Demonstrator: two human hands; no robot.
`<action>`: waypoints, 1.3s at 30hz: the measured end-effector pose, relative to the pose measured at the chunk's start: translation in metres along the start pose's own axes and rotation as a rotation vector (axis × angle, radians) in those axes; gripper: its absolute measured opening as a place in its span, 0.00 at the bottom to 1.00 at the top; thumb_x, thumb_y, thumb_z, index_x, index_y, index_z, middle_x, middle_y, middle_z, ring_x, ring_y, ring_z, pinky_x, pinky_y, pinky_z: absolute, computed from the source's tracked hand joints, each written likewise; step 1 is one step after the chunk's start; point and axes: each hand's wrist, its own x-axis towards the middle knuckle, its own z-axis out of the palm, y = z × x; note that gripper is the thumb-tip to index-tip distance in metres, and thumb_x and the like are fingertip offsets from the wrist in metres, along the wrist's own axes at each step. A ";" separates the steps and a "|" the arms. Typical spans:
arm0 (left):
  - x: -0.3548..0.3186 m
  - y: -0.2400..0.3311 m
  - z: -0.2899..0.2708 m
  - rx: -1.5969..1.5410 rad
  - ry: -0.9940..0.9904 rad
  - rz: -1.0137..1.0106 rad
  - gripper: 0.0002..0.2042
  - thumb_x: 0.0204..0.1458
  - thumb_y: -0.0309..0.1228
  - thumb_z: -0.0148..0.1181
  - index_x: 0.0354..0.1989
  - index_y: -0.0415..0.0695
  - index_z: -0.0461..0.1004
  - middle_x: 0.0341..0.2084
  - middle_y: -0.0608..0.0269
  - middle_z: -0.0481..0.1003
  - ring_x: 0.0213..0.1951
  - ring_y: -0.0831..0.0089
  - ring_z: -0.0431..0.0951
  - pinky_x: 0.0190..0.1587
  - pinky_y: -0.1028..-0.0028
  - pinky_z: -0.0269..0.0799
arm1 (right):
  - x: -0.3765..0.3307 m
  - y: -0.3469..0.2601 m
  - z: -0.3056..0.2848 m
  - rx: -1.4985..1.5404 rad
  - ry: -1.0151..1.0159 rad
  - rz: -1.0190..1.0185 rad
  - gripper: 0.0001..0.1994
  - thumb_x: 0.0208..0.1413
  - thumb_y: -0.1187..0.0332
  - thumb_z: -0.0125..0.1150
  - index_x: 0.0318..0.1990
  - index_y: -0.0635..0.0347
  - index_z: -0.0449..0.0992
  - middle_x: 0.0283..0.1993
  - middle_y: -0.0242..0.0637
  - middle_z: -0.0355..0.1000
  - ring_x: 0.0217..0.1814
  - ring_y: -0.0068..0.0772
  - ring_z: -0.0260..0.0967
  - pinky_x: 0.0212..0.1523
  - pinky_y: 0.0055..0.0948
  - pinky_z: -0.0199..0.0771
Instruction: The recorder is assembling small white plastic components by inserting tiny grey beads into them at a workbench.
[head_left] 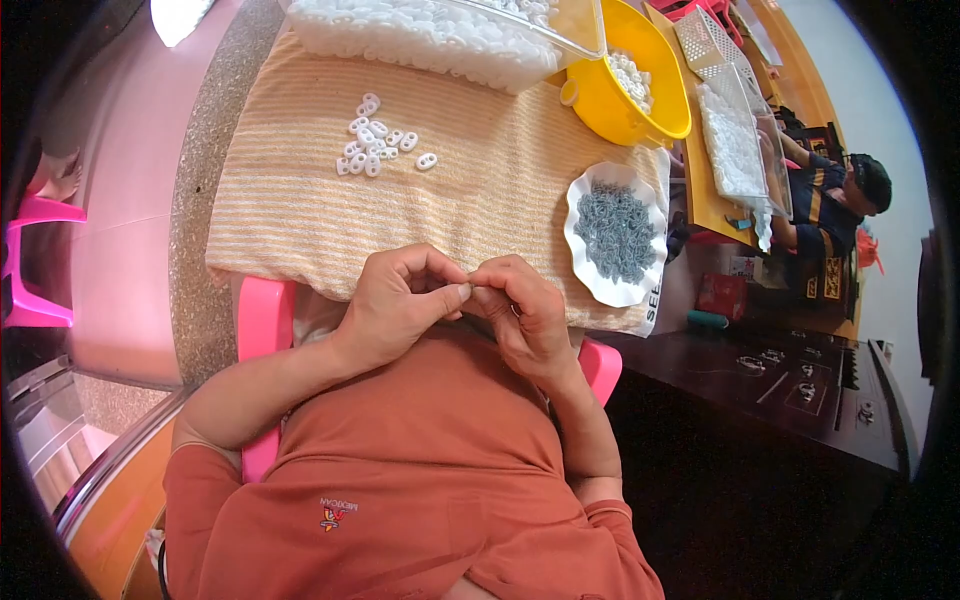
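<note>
My left hand and my right hand meet at the table's near edge, in front of my body. Thumb and fingertips of each are pinched together around something tiny, mostly hidden by the fingers. Beyond them, a loose group of small white oval plastic pieces with two holes lies on a striped tan towel. To the right of my hands is a white wavy-rimmed dish, heaped with small grey-blue pieces that look like wire or springs.
A clear bin full of white pieces stands at the far edge, beside a yellow bucket holding more. Right of these, a person sits at another table with a white-filled tray. A pink stool stands left.
</note>
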 end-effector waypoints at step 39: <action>0.000 0.005 -0.001 -0.103 0.004 -0.091 0.05 0.51 0.24 0.61 0.34 0.38 0.73 0.28 0.64 0.75 0.29 0.80 0.76 0.32 0.80 0.75 | -0.001 -0.003 -0.015 0.015 0.092 0.013 0.12 0.48 0.80 0.64 0.41 0.65 0.74 0.38 0.42 0.71 0.38 0.33 0.70 0.39 0.26 0.70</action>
